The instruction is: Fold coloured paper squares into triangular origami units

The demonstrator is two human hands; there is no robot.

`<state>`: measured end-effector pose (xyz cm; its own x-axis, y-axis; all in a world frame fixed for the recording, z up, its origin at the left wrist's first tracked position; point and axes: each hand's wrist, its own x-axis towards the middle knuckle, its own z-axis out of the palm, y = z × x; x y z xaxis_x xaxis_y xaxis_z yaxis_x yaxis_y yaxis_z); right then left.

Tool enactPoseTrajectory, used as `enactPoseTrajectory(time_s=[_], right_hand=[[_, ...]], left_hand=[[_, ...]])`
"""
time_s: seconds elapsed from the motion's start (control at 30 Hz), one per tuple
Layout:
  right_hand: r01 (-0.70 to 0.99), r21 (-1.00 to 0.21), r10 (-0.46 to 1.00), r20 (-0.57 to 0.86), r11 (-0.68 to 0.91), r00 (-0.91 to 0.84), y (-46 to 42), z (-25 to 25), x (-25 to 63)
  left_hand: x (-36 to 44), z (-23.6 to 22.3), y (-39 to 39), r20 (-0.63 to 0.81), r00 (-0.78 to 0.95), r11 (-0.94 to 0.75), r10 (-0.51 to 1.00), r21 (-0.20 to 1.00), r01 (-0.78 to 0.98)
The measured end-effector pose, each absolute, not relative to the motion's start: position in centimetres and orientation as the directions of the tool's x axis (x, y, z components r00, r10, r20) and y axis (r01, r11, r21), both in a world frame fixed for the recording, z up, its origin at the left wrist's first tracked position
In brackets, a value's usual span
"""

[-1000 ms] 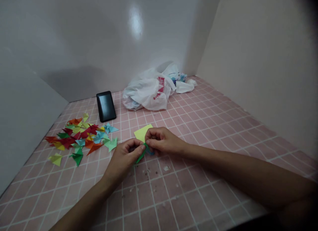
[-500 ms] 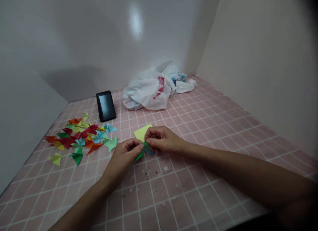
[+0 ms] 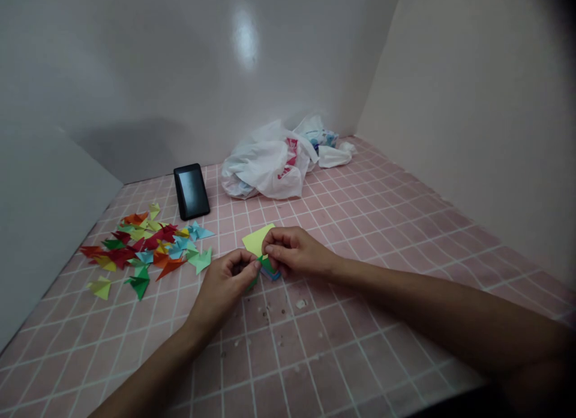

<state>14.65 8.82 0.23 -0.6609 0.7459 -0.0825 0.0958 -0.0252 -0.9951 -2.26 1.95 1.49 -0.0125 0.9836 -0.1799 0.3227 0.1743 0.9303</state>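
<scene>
Pinching left hand (image 3: 225, 279): is holding green origami paper (image 3: 266, 264).
Right hand (image 3: 300, 251): cannot tell if it's gripping.
Paper: probably handling light, crisp, tearable; edges are suiting fingertips.

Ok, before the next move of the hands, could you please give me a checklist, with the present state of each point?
1. Left hand pinches the green paper: ok.
2. Right hand grips it too: cannot tell, any contact is unclear.
3. Yellow sheet fully visible: not ok, the right hand hides part.
4. Folded pieces out of both hands: ok, lying to the left.
5. Tablet away from both hands: ok.
</scene>
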Motion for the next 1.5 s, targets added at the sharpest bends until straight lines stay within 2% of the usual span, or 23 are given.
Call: enactPoseTrajectory(time_s=[0.13, 0.37, 0.77, 1.0, 1.27, 1.5], right_hand=[[0.107, -0.993, 0.717, -0.116, -0.058, -0.688, 8.76, 0.05, 14.57], [0.136, -0.991, 0.733, -0.085, 0.011, -0.675, 8.56, -0.03, 14.54], [0.159, -0.987, 0.72, -0.107, 0.004, -0.686, 8.58, -0.09, 14.54], [0.11, -0.988, 0.713, -0.151, -0.104, -0.684, 8.65, -0.14, 14.41], [0.098, -0.988, 0.708, -0.152, -0.116, -0.69, 8.57, -0.17, 14.39], [0.1, -0.99, 0.716, -0.138, -0.094, -0.685, 8.57, -0.57, 14.31]], left_hand=[[-2.22, 1.5, 1.77, -0.192, -0.004, 0.185, 0.981, 0.938, 0.293], [-2.0, 1.53, 1.84, -0.166, 0.027, 0.147, 0.986, 0.927, 0.346], [-2.0, 1.27, 1.88, -0.132, -0.011, 0.126, 0.991, 0.91, 0.394], [-2.0, 1.26, 1.77, -0.16, -0.001, 0.152, 0.987, 0.932, 0.329], [-2.2, 0.85, 1.64, -0.167, -0.002, 0.161, 0.986, 0.951, 0.264], [-2.3, 0.68, 1.77, -0.167, -0.015, 0.165, 0.986, 0.947, 0.276]])
